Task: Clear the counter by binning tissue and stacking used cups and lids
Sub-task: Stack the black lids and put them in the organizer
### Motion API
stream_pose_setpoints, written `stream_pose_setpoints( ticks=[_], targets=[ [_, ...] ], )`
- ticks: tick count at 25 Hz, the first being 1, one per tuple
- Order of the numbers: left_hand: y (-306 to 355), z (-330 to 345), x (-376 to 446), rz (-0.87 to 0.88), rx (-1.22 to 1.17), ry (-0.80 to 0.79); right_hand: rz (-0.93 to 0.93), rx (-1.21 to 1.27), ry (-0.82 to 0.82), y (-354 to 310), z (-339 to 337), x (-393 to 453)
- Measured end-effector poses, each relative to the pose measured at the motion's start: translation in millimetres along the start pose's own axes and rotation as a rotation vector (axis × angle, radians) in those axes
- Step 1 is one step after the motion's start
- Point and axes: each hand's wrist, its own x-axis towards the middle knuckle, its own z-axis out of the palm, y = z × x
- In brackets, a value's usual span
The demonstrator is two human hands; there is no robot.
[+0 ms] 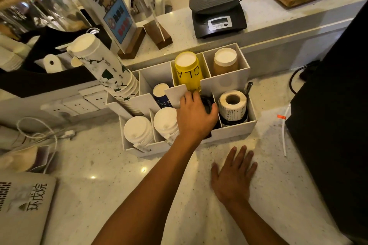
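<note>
A white divided organiser [235, 127] stands on the speckled counter and holds stacks of cups and lids. My left hand [196, 114] reaches into its front middle compartment, fingers curled over a stack of black lids [207, 103] that is mostly hidden under the hand. Around it stand white lid stacks [138, 130], a yellow cup stack [188, 69], a brown cup stack [225, 61], a dark blue cup stack [160, 93] and a tall leaning stack of green-patterned cups [103, 65]. My right hand [234, 173] lies flat and open on the counter in front of the organiser.
A label roll [232, 105] fills the organiser's front right compartment. A digital scale [218, 16] sits on the raised ledge behind, beside acrylic signs on wooden bases [113, 16]. A black machine [334, 125] stands at the right, wall sockets [75, 103] and cables at the left, a laptop [22, 205] at bottom left.
</note>
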Motion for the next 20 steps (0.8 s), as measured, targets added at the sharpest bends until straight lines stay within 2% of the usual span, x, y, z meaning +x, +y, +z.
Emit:
stream_pose_setpoints(
  ticks=[3,5,7,16,18,20],
  targets=[
    [-12,-8,-18,0.033,-0.172,0.015,0.020,-0.020,-0.039,1,-3,2],
    [-22,-12,-39,0.095,-0.136,0.020,0.024,-0.056,-0.080,1,-7,1],
    [-36,-8,-51,0.126,-0.096,-0.047,0.021,-0.055,-0.110,6,-9,0],
    [-51,-38,-87,0.031,-0.055,-0.099,-0.151,-0.057,-0.300,26,-67,-10],
    [-52,-58,-91,-0.007,-0.037,-0.128,-0.182,-0.070,-0.273,22,-91,-10],
    [-50,-86,-84,-0.006,0.019,-0.109,-0.244,-0.028,-0.157,14,-125,-6]
  ],
)
